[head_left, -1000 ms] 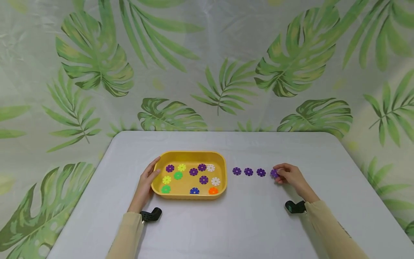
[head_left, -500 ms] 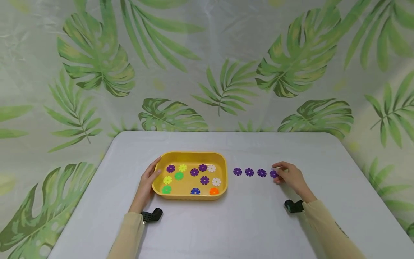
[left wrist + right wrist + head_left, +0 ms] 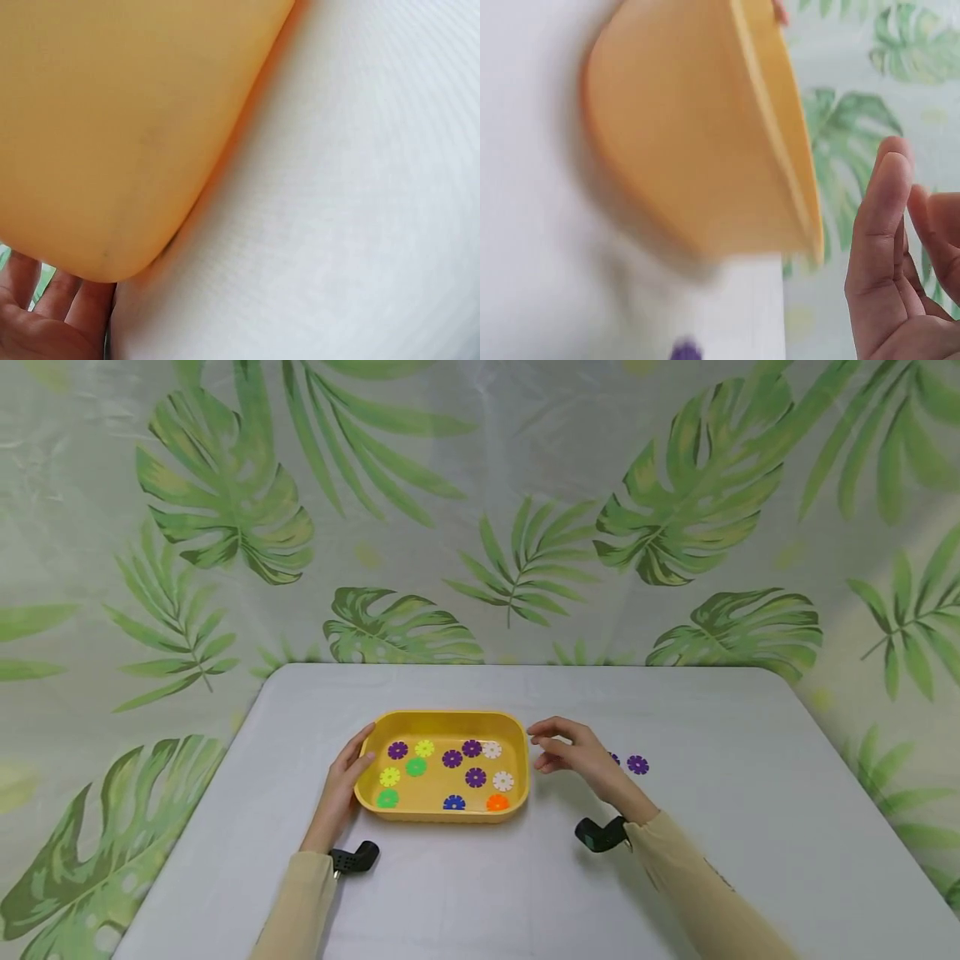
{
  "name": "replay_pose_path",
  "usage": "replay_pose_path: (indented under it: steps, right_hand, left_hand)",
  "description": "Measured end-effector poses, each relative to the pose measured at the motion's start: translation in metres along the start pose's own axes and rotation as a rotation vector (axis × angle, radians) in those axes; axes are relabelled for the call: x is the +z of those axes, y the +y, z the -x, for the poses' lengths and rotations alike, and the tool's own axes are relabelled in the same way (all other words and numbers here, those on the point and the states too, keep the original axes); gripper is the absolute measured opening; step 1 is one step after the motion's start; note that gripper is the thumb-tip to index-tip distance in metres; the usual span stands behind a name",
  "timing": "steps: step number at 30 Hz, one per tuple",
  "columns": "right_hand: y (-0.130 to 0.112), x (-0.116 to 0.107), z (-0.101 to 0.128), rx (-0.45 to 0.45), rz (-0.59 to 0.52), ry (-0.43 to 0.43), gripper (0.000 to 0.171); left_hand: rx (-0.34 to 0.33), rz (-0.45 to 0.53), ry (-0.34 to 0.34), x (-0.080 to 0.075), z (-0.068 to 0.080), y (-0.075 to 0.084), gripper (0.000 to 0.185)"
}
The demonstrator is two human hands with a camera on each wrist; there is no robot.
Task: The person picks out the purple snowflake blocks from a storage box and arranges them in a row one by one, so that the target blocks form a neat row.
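Currently, the left hand [image 3: 339, 787] holds the yellow tray [image 3: 438, 817] beside it; the right hand [image 3: 577, 755] hovers opposite, fingers apart. Behind it, the sleeve [image 3: 686, 881] bears dark marks [image 3: 719, 874] too small to read.

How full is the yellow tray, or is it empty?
Partly full: the yellow tray holds colorful discs, including an orange disc and a blue disc, with bare floor showing between them.

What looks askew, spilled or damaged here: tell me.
Nothing stands out. The tray sits upright on the table with discs inside, none visibly broken. To its right, one purple disc lies in full view; the right grip partly hides another.
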State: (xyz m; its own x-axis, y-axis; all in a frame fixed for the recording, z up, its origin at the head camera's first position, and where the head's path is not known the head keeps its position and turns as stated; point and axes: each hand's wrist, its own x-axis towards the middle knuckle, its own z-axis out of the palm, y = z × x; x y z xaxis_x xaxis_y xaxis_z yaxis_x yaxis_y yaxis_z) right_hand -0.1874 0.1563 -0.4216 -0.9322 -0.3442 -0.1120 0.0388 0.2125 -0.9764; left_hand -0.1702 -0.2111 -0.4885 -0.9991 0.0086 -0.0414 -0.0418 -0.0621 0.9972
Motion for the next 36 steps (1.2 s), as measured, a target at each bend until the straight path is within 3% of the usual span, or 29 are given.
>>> replay_pose_path:
  steps: [6, 11, 19, 31, 36]
  right_hand:
    - [-0.011, 0.05, -0.019, 0.005, -0.035, -0.152, 0.031]
    - [-0.008, 0.076, -0.031, 0.094, -0.032, -0.212, 0.031]
    - [-0.001, 0.094, -0.041, 0.243, 0.098, -0.147, 0.027]
    - [0.003, 0.1, -0.043, 0.27, 0.15, -0.092, 0.022]
    - [0.007, 0.103, -0.044, 0.226, 0.253, -0.072, 0.01]
  left_hand:
    - [0.029, 0.005, 0.002, -0.001, -0.003, -0.008, 0.048]
    - [0.025, 0.032, -0.006, -0.001, -0.003, -0.008, 0.048]
    - [0.022, 0.016, -0.026, 0.004, 0.006, 0.009, 0.049]
    - [0.024, 0.024, -0.027, 0.006, 0.01, 0.015, 0.049]
    - [0.029, 0.012, -0.03, 0.006, 0.009, 0.014, 0.048]
